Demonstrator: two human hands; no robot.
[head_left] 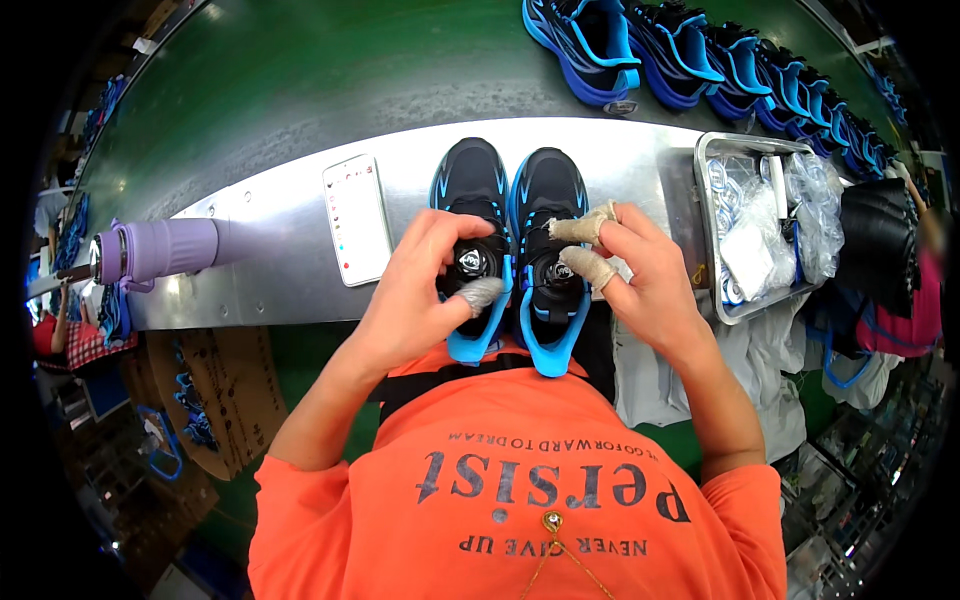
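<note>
Two black shoes with bright blue trim stand side by side on a metal shelf (270, 240), heels toward me. My left hand (420, 290) rests on the left shoe (470, 185), its taped thumb and fingers around the round dial on the tongue. My right hand (640, 275) touches the right shoe (548, 190); its taped thumb and forefinger pinch at the dial (560, 270) there. Both heels overhang the shelf edge above my orange shirt.
A phone (357, 218) lies face up left of the shoes, and a purple bottle (165, 250) lies on its side farther left. A metal tray (708, 220) of small plastic bags sits on the right. A row of blue shoes (700, 50) lines the green conveyor behind.
</note>
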